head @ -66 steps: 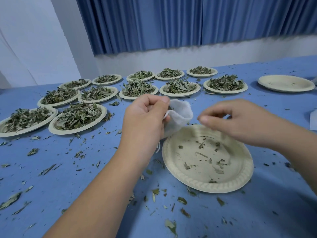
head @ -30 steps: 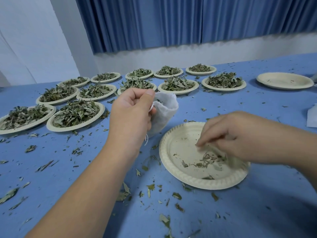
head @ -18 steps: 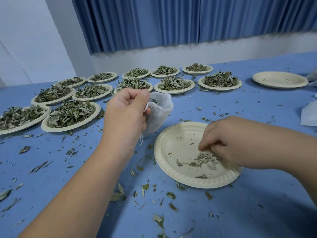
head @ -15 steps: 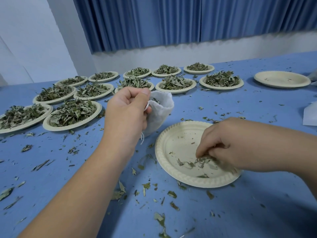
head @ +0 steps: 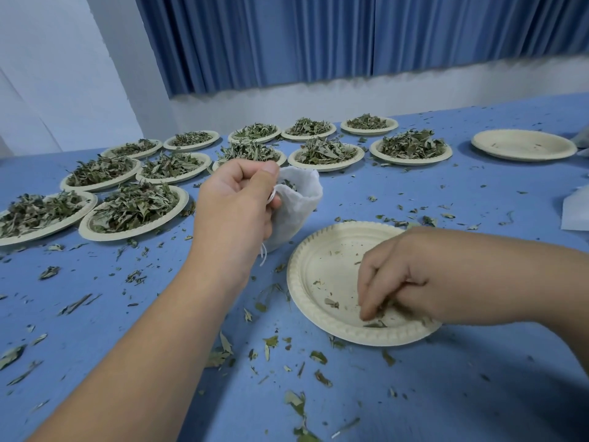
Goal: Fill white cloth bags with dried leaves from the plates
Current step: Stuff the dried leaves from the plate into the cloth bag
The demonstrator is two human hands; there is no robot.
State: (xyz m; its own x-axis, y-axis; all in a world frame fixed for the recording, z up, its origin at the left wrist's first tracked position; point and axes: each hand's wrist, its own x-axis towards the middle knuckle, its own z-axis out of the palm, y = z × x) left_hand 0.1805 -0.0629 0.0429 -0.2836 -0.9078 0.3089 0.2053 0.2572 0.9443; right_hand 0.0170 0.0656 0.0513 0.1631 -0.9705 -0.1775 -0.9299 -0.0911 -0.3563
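Just left of the plate (head: 322, 269), the left hand (head: 236, 205) grips the white cloth bag (head: 301, 205) open for dried leaves (head: 376, 323) the right hand (head: 404, 282) pinches.

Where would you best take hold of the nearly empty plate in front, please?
Probably pinch the plate by its raised, ridged rim at the near-left edge, coming from the left. It lies flat on the table, so only that lip offers purchase, and the right hand covers the near-right side.
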